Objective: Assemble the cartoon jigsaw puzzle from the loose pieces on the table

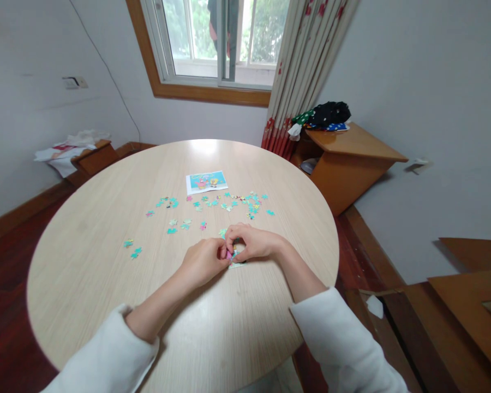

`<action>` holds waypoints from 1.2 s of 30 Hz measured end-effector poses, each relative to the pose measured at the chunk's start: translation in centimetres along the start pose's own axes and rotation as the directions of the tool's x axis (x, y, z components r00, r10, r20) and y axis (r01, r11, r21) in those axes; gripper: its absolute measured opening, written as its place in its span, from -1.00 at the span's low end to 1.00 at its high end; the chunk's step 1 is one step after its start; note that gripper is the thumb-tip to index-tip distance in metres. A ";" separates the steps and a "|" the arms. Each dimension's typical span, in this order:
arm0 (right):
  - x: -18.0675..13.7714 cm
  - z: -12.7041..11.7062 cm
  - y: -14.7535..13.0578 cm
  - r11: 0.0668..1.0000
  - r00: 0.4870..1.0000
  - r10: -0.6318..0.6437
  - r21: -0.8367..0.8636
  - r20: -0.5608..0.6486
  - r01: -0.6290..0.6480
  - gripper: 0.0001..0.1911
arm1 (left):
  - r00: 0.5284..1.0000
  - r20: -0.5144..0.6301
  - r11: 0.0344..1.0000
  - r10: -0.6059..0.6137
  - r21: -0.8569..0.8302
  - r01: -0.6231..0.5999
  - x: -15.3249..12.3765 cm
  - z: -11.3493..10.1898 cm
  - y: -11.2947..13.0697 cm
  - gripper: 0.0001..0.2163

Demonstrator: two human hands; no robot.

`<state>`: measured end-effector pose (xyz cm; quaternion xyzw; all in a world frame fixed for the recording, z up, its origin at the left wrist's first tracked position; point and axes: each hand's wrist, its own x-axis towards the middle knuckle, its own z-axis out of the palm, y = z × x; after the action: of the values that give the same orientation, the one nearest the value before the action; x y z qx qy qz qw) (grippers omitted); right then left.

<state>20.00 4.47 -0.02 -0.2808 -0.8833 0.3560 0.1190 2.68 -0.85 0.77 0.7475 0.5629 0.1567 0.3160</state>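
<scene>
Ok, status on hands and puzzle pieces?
Left hand, right hand close together at puzzle pieces. Loose pieces scattered beyond and leftward. Picture sheet farther back. Hands partly block the view.

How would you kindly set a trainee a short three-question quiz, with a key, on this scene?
1. True or false: the printed sheet lies nearer to the person's body than the left hand and the right hand do.
2. Choose one: in the picture, the curtain hangs by which part of the window? a) left side, b) right side, c) middle.
3. Short answer: do the two hands work close together or far apart, and what colour is the piece showing where they meet?

Key: 1. False, it lies farther away. 2. b. 3. Close together; a pink piece.
</scene>
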 end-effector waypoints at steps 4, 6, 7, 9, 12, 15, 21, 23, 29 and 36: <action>0.0 0.0 -0.1 1.000 1.000 0.005 -0.010 0.000 -0.005 -0.85 | 1.000 0.001 0.999 -0.018 0.046 0.018 -0.1 -0.1 0.1 -0.88; 0.0 0.0 -0.1 1.000 1.000 0.004 -0.011 0.002 -0.004 -0.86 | 1.000 0.005 0.998 -0.016 0.060 0.016 -0.1 -0.1 0.1 -0.87; 0.0 -0.1 -0.1 1.000 1.000 0.006 -0.009 0.003 -0.006 -0.86 | 1.000 0.006 0.998 -0.015 0.066 0.015 -0.1 -0.1 0.1 -0.87; -0.1 -0.1 -0.2 1.000 1.000 0.012 -0.003 0.001 -0.012 -0.86 | 1.000 0.003 0.997 -0.019 0.072 0.019 -0.1 -0.2 0.1 -0.85; -0.1 0.0 -0.3 0.998 1.000 0.010 0.059 -0.009 -0.009 -0.86 | 1.000 -0.005 0.998 -0.031 0.057 0.031 0.1 -0.2 -0.1 -0.82; -0.1 0.0 -0.4 0.976 0.996 0.021 0.216 -0.091 -0.001 -0.89 | 1.000 0.023 1.000 -0.010 -0.006 0.010 0.4 -0.3 -0.6 -0.79; 0.3 -0.1 0.3 0.940 0.874 0.191 0.340 -0.446 -0.032 -0.94 | 0.992 -0.082 0.994 0.100 -0.043 -0.104 1.1 -1.0 -1.6 -0.79; 0.5 -0.1 0.6 0.939 0.831 0.231 0.340 -0.506 -0.054 -0.93 | 0.976 -0.120 0.982 0.180 0.075 -0.172 1.1 -1.0 -1.6 -0.73; 0.9 -0.1 1.4 0.932 0.709 0.325 0.339 -0.626 -0.127 -0.94 | 0.951 0.104 0.909 0.290 0.282 -0.308 0.3 0.2 -1.5 -0.34; 1.0 0.0 1.6 0.937 0.702 0.327 0.313 -0.633 -0.155 -0.92 | 0.934 0.239 0.847 0.265 0.406 -0.344 0.0 1.2 -1.5 -0.37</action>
<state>19.84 6.01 -1.10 -0.4883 -0.6854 0.3444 0.4160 2.28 -0.95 -1.12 0.8901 0.4277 0.0074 0.1573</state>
